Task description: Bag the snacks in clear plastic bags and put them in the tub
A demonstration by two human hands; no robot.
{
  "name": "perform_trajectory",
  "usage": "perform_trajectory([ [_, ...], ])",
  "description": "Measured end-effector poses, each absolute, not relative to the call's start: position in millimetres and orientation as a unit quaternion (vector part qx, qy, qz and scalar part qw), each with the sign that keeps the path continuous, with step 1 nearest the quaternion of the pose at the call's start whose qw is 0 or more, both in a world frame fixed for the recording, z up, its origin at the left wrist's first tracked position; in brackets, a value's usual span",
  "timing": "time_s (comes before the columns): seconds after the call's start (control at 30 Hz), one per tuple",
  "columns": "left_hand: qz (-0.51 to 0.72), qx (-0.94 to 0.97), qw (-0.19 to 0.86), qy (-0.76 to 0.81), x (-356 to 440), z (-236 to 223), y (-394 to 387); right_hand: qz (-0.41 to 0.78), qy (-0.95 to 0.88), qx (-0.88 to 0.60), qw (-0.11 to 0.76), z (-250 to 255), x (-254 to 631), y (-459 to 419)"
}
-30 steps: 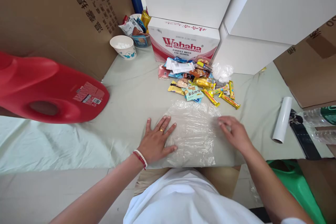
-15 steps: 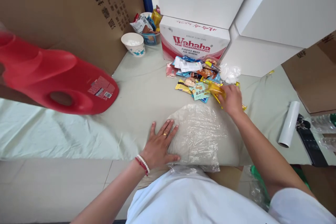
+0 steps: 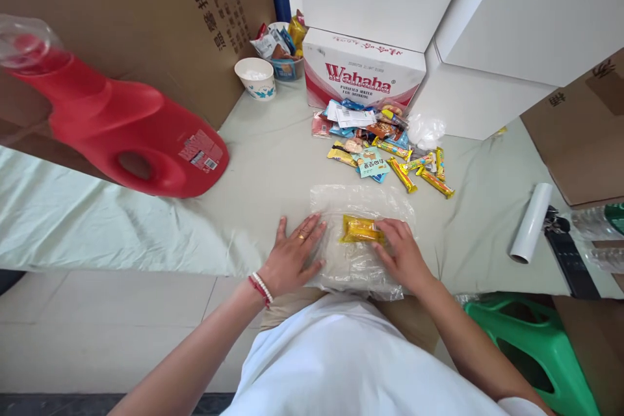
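Observation:
A yellow-wrapped snack packet [image 3: 358,229] lies over the middle of a clear plastic sheet or bag [image 3: 336,264] at the table's near edge. My right hand [image 3: 402,255] has thumb and fingers closed about the packet's right end. Flat and spread, my left hand [image 3: 294,257] rests at the plastic's left edge, with a ring on one finger. Beyond the plastic lie several thin yellow snack sticks [image 3: 435,182], a pale green packet [image 3: 373,162] and a heap of mixed snack packets [image 3: 353,118].
A large red jug [image 3: 170,149] leans at left by a cardboard box [image 3: 146,26]. A paper cup [image 3: 257,80] and tub of snacks [image 3: 287,69] stand behind. A Wahaha carton [image 3: 363,71] and white boxes [image 3: 487,97] close the back. A white roll [image 3: 532,224] lies right; a green stool [image 3: 541,351] stands below.
My right hand has brought the yellow packet from beside the snack heap back towards me, onto the clear plastic. My left hand stays spread at the plastic's edge. The view has shifted slightly.

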State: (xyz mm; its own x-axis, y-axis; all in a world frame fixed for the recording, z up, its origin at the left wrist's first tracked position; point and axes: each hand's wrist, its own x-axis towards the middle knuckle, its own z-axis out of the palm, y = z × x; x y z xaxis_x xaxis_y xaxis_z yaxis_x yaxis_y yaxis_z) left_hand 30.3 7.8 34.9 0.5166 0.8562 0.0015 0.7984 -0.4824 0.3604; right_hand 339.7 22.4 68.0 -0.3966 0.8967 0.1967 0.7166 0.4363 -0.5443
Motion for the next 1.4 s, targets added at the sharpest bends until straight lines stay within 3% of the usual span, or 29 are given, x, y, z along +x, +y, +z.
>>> perform_trajectory([
  [0.07,0.087,0.863,0.171,0.467,22,39,4,0.226,-0.814,-0.468,0.261,77,360,10],
  [0.17,0.071,0.875,0.181,0.442,12,44,-1,0.270,-0.845,-0.413,0.206,80,385,-15],
  [0.27,0.066,0.876,0.178,0.444,14,45,-5,0.235,-0.851,-0.437,0.171,60,387,-36],
  [0.47,0.141,0.832,0.164,0.511,34,38,-7,0.165,-0.773,-0.532,0.305,45,375,-34],
  [0.57,0.211,0.785,0.206,0.545,40,38,0,0.252,-0.738,-0.531,0.331,67,385,-13],
  [0.73,0.255,0.704,0.215,0.626,53,39,24,0.365,-0.659,-0.589,0.293,74,392,46],
  [0.8,0.258,0.679,0.180,0.663,58,39,32,0.329,-0.657,-0.631,0.250,65,389,68],
  [0.9,0.261,0.664,0.126,0.689,65,35,37,0.173,-0.696,-0.670,0.193,63,382,84],
  [1.0,0.265,0.666,0.101,0.690,68,29,37,0.019,-0.727,-0.645,0.237,79,368,73],
  [1.1,0.265,0.663,0.101,0.693,67,26,38,0.057,-0.806,-0.523,0.272,93,343,52],
  [1.2,0.298,0.629,0.092,0.712,62,31,35,0.138,-0.870,-0.433,0.193,85,316,42],
  [1.3,0.336,0.591,0.013,0.733,60,46,20,0.146,-0.869,-0.452,0.139,68,302,46],
  [1.4,0.328,0.691,-0.012,0.645,72,61,3,0.159,-0.862,-0.461,0.138,61,299,49],
])
